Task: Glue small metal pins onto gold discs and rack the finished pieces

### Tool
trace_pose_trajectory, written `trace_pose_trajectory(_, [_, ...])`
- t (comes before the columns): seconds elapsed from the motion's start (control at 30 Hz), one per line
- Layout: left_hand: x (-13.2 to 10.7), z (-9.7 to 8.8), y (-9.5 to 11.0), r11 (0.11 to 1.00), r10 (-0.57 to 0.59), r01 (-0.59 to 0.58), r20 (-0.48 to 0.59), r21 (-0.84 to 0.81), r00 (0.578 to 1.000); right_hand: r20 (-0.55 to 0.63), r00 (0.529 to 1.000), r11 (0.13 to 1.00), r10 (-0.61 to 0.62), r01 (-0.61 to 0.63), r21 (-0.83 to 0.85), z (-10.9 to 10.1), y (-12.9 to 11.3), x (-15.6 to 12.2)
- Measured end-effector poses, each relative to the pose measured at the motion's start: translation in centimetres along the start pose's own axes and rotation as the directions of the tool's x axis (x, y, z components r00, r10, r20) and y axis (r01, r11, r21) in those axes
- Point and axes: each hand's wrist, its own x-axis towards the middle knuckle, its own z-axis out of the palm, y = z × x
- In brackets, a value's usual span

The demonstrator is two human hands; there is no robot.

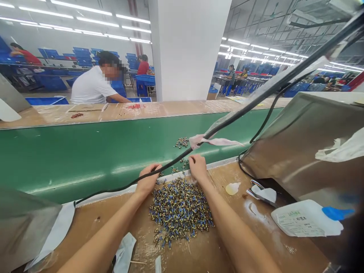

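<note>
A heap of several small blue and yellow parts (179, 209) lies on the brown worktop (216, 246) in front of me. My left hand (148, 179) rests at the heap's far left edge with its fingers curled, under a black cable (170, 163). My right hand (197, 167) is at the heap's far right edge, fingers bent down at the rim of the green conveyor belt (85, 151). What either hand holds is hidden. A small cluster of the same parts (182, 142) lies on the belt beyond my hands.
A metal machine housing (298, 151) stands at the right, with a white plastic bottle with a blue cap (308, 218) lying below it. A white pillar (187, 49) rises beyond the belt. A person in a white shirt (93, 85) sits across the belt at the left.
</note>
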Motion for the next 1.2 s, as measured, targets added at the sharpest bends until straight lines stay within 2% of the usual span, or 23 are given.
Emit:
trace_pose_trajectory(0.13, [1.1,2.5,0.4,0.995,0.048,-0.042,0.066,-0.094,0.997,0.177,0.975,0.991,-0.136,0.132,0.032,2.9,-2.3,0.6])
trace_pose_trajectory(0.23, [1.5,3.6,0.8,0.979,0.099,-0.073,0.130,-0.191,0.987,0.319,0.920,0.973,-0.230,0.208,0.101,3.0,-3.9,0.5])
trace_pose_trajectory(0.37, [0.3,3.5,0.4,0.940,0.119,-0.047,0.195,-0.339,0.974,0.438,0.851,0.956,-0.290,0.238,0.170,1.0,-5.4,-2.5])
trace_pose_trajectory(0.5, [-1.9,2.6,0.0,0.887,0.119,0.022,0.275,-0.461,0.954,0.484,0.824,0.954,-0.294,0.219,0.207,-2.0,-6.1,-6.8])
trace_pose_trajectory(0.6, [-2.7,1.2,0.3,0.860,0.140,0.039,0.309,-0.508,0.941,0.509,0.815,0.957,-0.277,0.186,0.223,-4.0,-6.0,-7.0])
trace_pose_trajectory(0.63, [-2.7,0.7,0.4,0.856,0.145,0.032,0.299,-0.517,0.943,0.497,0.829,0.962,-0.257,0.168,0.218,-4.4,-5.9,-6.1])
trace_pose_trajectory(0.7, [-2.3,-0.4,0.4,0.855,0.145,-0.004,0.233,-0.519,0.962,0.423,0.887,0.976,-0.187,0.119,0.183,-4.9,-5.3,-2.7])
trace_pose_trajectory(0.77, [-1.6,-1.2,0.0,0.872,0.130,-0.055,0.121,-0.486,0.984,0.291,0.952,0.990,-0.094,0.060,0.126,-4.7,-4.5,2.1])
trace_pose_trajectory(0.83, [-1.0,-1.7,-0.9,0.903,0.109,-0.094,0.010,-0.419,0.994,0.180,0.983,0.997,-0.023,0.011,0.071,-3.9,-3.1,7.0])
trace_pose_trajectory(0.93, [-0.8,-1.6,-2.5,0.944,0.103,-0.122,-0.077,-0.308,0.992,0.112,0.994,1.000,0.009,-0.011,0.017,-2.4,-0.4,12.9])
trace_pose_trajectory(1.03, [-1.5,-0.9,-3.4,0.964,0.129,-0.140,-0.064,-0.224,0.990,0.133,0.991,1.000,-0.008,0.011,-0.018,-0.7,1.9,16.5])
trace_pose_trajectory(1.13, [-1.9,-0.4,-3.4,0.973,0.155,-0.157,-0.023,-0.166,0.988,0.224,0.972,0.997,-0.065,0.073,-0.025,1.1,2.8,17.9])
trace_pose_trajectory(1.2, [-1.9,-0.4,-3.2,0.976,0.175,-0.172,0.006,-0.136,0.985,0.306,0.943,0.991,-0.130,0.136,0.002,2.1,2.7,17.4])
